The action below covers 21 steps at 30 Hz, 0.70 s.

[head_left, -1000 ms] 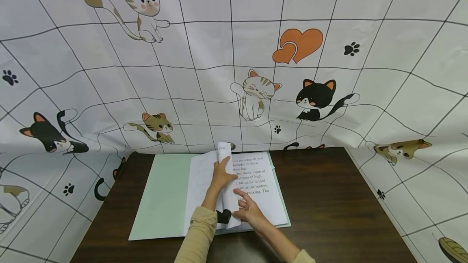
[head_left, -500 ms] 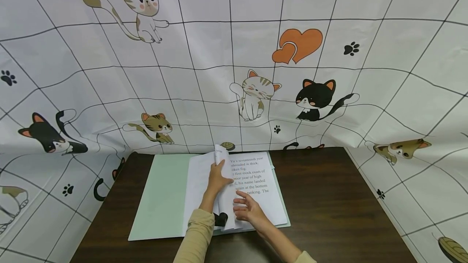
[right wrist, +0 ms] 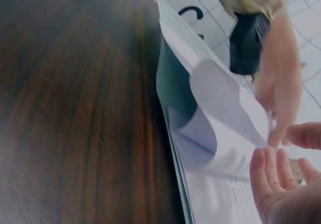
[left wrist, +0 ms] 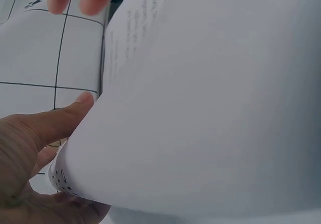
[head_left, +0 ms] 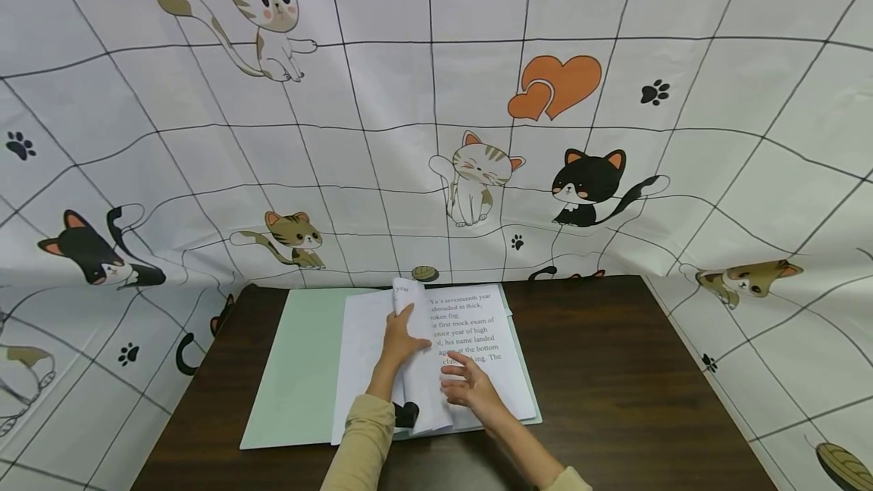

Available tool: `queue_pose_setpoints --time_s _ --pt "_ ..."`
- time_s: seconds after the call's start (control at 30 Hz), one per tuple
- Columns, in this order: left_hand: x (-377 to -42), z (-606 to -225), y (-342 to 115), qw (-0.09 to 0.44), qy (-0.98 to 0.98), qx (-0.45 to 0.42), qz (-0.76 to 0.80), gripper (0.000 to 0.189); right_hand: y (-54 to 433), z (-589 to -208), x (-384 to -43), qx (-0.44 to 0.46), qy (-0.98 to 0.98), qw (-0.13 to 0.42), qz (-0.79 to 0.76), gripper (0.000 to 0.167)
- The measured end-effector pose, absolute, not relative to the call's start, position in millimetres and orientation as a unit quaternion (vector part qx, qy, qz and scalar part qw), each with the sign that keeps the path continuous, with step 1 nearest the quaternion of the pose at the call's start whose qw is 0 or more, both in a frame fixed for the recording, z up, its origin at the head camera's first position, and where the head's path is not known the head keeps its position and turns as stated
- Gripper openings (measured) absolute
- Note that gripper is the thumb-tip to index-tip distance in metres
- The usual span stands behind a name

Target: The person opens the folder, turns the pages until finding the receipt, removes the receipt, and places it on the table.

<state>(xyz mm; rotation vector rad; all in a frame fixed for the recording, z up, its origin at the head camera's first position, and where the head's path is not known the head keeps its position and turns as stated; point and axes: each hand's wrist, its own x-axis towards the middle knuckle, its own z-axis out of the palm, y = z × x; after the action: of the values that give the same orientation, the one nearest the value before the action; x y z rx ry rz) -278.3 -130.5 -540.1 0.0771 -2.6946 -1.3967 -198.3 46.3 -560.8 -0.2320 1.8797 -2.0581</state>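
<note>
A pale green folder [head_left: 293,370] lies spread on the table, with white printed pages [head_left: 477,324] inside. One page [head_left: 426,392] stands curled up along the middle. My left hand [head_left: 401,341] holds this curled page, thumb pointing right; in the left wrist view the page's edge runs between the thumb [left wrist: 60,121] and the lower fingers. Over the right-hand printed page my right hand [head_left: 472,391] hovers, its fingers spread and slightly bent, holding nothing. In the right wrist view, the curled page [right wrist: 220,93] bows up beside those fingers [right wrist: 276,169].
The dark wooden table [head_left: 600,370] extends around the folder. A white cloth [head_left: 382,97] with grid lines and printed cats hangs behind and at both sides. A black wrist band [head_left: 406,414] sits by the left sleeve.
My left hand has moved left and slightly toward me with the curled page, uncovering more text on the right-hand page. My right hand has drawn away from the curled page, slightly to the right.
</note>
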Motion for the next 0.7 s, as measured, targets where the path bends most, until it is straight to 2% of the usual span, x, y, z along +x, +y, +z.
queue_pose_setpoints --time_s 0.23,0.7 --pt "-276 -552 -142 0.023 -0.895 0.048 -0.443 0.087 57 -564 -209 -0.054 0.672 0.148 -0.723 0.067" --pt "-273 -556 -163 0.01 -0.911 0.043 -0.411 0.088 64 -566 -215 -0.038 0.678 0.135 -0.721 0.065"
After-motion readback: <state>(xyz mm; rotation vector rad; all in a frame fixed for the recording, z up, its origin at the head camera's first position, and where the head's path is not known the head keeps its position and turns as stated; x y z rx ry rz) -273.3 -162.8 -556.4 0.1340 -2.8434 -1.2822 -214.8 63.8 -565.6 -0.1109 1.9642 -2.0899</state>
